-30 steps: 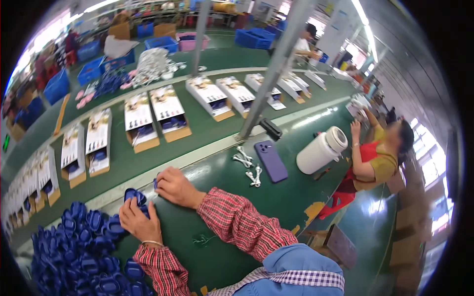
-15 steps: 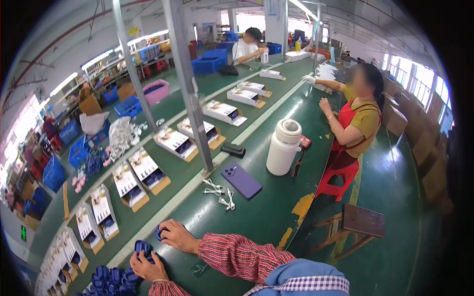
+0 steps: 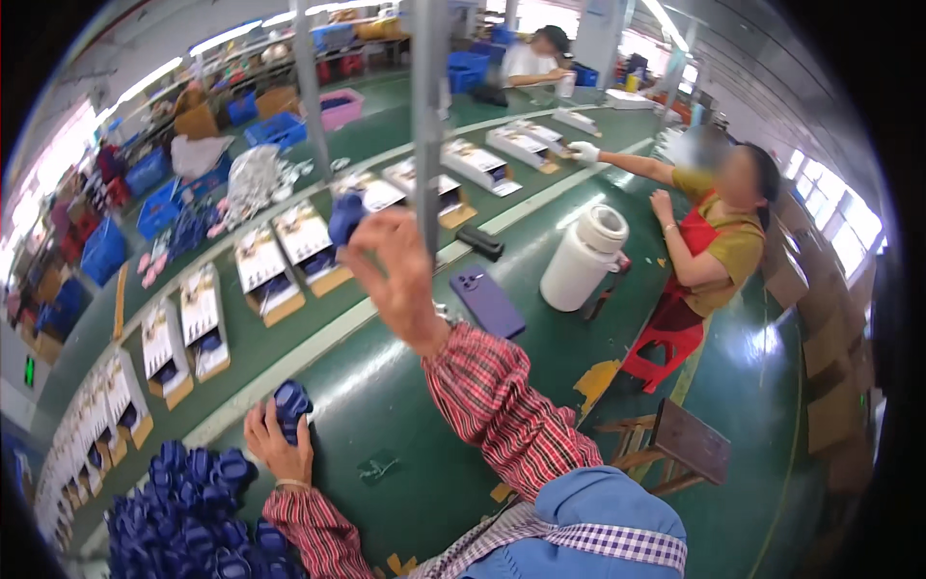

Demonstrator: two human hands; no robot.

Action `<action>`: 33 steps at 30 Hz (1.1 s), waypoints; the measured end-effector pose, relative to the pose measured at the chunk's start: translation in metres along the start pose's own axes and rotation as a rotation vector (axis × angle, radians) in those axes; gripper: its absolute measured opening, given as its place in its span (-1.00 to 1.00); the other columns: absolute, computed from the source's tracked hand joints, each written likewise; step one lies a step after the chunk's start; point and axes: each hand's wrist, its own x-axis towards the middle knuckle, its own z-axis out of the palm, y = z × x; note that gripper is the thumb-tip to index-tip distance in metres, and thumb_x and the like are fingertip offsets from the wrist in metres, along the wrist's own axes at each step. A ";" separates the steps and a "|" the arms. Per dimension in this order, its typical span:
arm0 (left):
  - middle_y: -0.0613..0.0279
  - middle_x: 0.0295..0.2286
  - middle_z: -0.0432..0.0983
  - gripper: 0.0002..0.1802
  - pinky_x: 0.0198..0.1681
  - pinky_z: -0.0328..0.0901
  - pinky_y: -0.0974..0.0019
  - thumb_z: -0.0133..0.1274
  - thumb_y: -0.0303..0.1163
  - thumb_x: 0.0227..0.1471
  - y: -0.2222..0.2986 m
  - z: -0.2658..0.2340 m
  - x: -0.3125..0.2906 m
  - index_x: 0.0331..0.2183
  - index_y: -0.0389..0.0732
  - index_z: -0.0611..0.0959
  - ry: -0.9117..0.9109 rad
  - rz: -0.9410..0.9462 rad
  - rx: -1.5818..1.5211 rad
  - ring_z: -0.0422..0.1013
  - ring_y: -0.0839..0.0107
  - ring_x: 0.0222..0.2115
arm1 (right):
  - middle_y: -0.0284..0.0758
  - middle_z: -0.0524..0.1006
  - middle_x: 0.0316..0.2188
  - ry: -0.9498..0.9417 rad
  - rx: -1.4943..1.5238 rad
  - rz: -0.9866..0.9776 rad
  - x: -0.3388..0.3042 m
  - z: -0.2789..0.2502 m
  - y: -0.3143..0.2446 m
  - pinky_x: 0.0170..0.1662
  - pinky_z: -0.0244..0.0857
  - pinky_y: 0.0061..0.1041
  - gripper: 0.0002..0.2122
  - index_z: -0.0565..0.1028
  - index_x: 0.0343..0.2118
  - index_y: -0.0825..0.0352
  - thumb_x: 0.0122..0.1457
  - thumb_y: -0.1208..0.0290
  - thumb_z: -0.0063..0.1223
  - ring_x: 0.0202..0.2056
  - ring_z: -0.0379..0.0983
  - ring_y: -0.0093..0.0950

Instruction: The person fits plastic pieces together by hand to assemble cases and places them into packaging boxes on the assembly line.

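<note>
My right hand (image 3: 394,275) is raised over the far edge of the table, fingers pinched on a small dark blue moulded part (image 3: 345,217). It hangs near the open white boxes (image 3: 299,232) on the green conveyor belt. Lower on the table my left hand (image 3: 278,442) has its fingers curled round another blue moulded part (image 3: 291,398). A large heap of the same blue parts (image 3: 178,507) lies beside my left wrist. Several boxes along the belt have blue parts showing at their brown-flapped ends.
A purple phone (image 3: 487,301), a black case (image 3: 479,241) and a white jug (image 3: 583,259) stand across the table. Metal posts (image 3: 425,116) rise at the belt. On the right are a wooden stool (image 3: 690,442) and a co-worker in a red apron (image 3: 696,232), whose gloved hand reaches towards the boxes.
My right hand has lifted from the tabletop and swung up to the boxes with a blue part. The left stays low on its part. The co-worker's gloved hand now reaches a box; my view has shifted.
</note>
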 end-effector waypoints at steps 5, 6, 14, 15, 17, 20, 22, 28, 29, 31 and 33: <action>0.12 -0.09 0.44 -0.56 0.12 0.14 -0.06 0.28 -0.15 -0.04 -0.016 0.009 -0.009 -0.14 -0.16 0.62 0.069 -0.185 0.120 0.29 0.02 0.03 | -0.26 0.45 -0.20 -0.604 0.013 0.035 -0.150 0.037 -0.016 -0.02 0.33 -0.28 -0.82 0.51 -0.36 0.32 -0.04 0.53 0.28 -0.09 0.38 -0.22; 0.15 -0.10 0.43 -0.60 0.12 0.13 -0.06 0.27 -0.16 -0.02 -0.013 0.009 -0.010 -0.16 -0.14 0.63 0.058 -0.243 0.076 0.29 0.03 0.03 | -0.26 0.45 -0.19 -0.713 -0.011 0.032 -0.171 0.038 -0.016 -0.01 0.33 -0.26 -0.82 0.51 -0.37 0.32 -0.05 0.51 0.28 -0.09 0.38 -0.22; 0.15 -0.02 0.43 -0.84 0.16 0.05 -0.13 0.19 -0.25 0.05 -0.028 0.000 -0.010 -0.34 -0.10 0.67 0.073 -0.247 0.121 0.24 0.03 0.11 | -0.20 0.43 -0.19 -0.749 0.018 0.162 -0.172 0.093 -0.004 0.00 0.28 -0.23 -0.86 0.53 -0.39 0.36 -0.03 0.52 0.25 -0.10 0.35 -0.16; 0.14 -0.02 0.44 -0.83 0.17 0.04 -0.14 0.20 -0.24 0.04 -0.029 0.000 -0.011 -0.34 -0.11 0.67 0.072 -0.259 0.091 0.23 0.03 0.12 | -0.20 0.43 -0.21 -0.739 0.032 0.145 -0.168 0.110 0.001 -0.01 0.28 -0.24 -0.87 0.54 -0.41 0.35 -0.03 0.51 0.25 -0.11 0.35 -0.17; 0.08 0.02 0.40 -0.71 0.20 0.01 -0.13 0.28 -0.19 -0.07 -0.024 -0.001 -0.007 -0.30 -0.11 0.66 0.025 -0.244 0.043 0.18 -0.01 0.15 | -0.21 0.41 -0.24 -0.723 0.049 0.117 -0.157 0.142 0.014 -0.03 0.28 -0.24 -0.88 0.54 -0.42 0.34 -0.03 0.51 0.27 -0.15 0.35 -0.18; 0.08 0.04 0.38 -0.72 0.20 0.07 -0.09 0.28 -0.37 -0.10 -0.024 -0.004 -0.008 -0.25 -0.11 0.66 -0.001 -0.223 -0.005 0.20 -0.04 0.14 | -0.22 0.42 -0.22 -0.790 0.172 0.112 -0.150 0.202 0.014 -0.01 0.28 -0.23 -0.86 0.55 -0.42 0.32 -0.04 0.47 0.31 -0.14 0.34 -0.17; 0.09 0.04 0.38 -0.74 0.19 0.08 -0.09 0.27 -0.41 -0.10 -0.027 -0.004 -0.009 -0.27 -0.11 0.66 0.013 -0.246 -0.011 0.21 -0.04 0.13 | -0.23 0.43 -0.21 -0.836 0.234 0.035 -0.147 0.242 0.010 0.00 0.28 -0.25 -0.83 0.56 -0.39 0.32 -0.05 0.46 0.32 -0.11 0.34 -0.18; 0.08 0.02 0.39 -0.77 0.17 0.12 -0.08 0.27 -0.41 -0.09 -0.034 -0.001 -0.008 -0.29 -0.14 0.67 0.032 -0.261 -0.062 0.23 -0.04 0.10 | -0.17 0.48 -0.24 -0.933 0.099 0.030 -0.146 0.315 0.022 0.01 0.30 -0.24 -0.87 0.65 -0.50 0.31 -0.08 0.38 0.33 -0.10 0.36 -0.15; 0.08 0.02 0.39 -0.77 0.17 0.11 -0.07 0.27 -0.41 -0.09 -0.034 0.000 -0.008 -0.29 -0.14 0.67 0.029 -0.266 -0.072 0.24 -0.04 0.10 | -0.15 0.49 -0.26 -0.850 0.054 0.082 -0.151 0.319 0.023 -0.01 0.32 -0.21 -0.87 0.66 -0.49 0.32 -0.07 0.38 0.32 -0.11 0.37 -0.13; 0.07 0.02 0.39 -0.77 0.17 0.11 -0.08 0.27 -0.40 -0.08 -0.037 0.001 -0.009 -0.28 -0.15 0.67 0.018 -0.266 -0.070 0.24 -0.04 0.10 | -0.15 0.49 -0.26 -0.809 0.003 0.085 -0.156 0.323 0.026 -0.02 0.33 -0.18 -0.85 0.65 -0.51 0.35 -0.07 0.38 0.33 -0.13 0.37 -0.12; 0.06 0.02 0.39 -0.77 0.17 0.11 -0.07 0.27 -0.39 -0.08 -0.041 0.000 -0.010 -0.28 -0.14 0.67 0.014 -0.270 -0.056 0.24 -0.03 0.09 | -0.16 0.48 -0.25 -0.833 0.025 0.067 -0.161 0.324 0.025 -0.01 0.33 -0.17 -0.84 0.63 -0.47 0.36 -0.06 0.38 0.33 -0.14 0.36 -0.13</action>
